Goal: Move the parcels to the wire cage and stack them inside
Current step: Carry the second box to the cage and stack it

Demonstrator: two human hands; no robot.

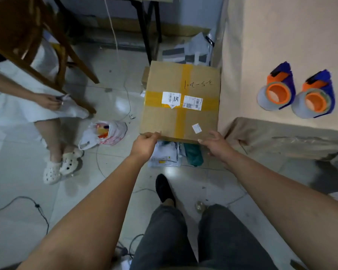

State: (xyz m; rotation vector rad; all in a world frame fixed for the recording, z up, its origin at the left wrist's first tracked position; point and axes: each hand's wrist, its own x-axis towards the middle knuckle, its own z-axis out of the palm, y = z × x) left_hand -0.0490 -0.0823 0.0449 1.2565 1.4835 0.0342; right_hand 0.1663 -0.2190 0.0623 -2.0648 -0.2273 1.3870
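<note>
Both arms extending forward; left grip (pixel 144 144) and right grip (pixel 216 145) pinching parcel (pixel 180 80) near edge, thumbs resting on top.

Two orange and blue plastic tape dispensers (pixel 277 92) (pixel 316 98) stand side by side on a beige cloth-covered table (pixel 281 36). On the left, a person in a white dress (pixel 14 98) and white perforated clogs (pixel 61 164) sits on a brown wooden chair (pixel 28 36). Near the clogs, a white plastic bag (pixel 104 133) with colourful contents lies on the pale tiled floor (pixel 18 191), and a thin black cable (pixel 37 207) runs across the tiles.
</note>
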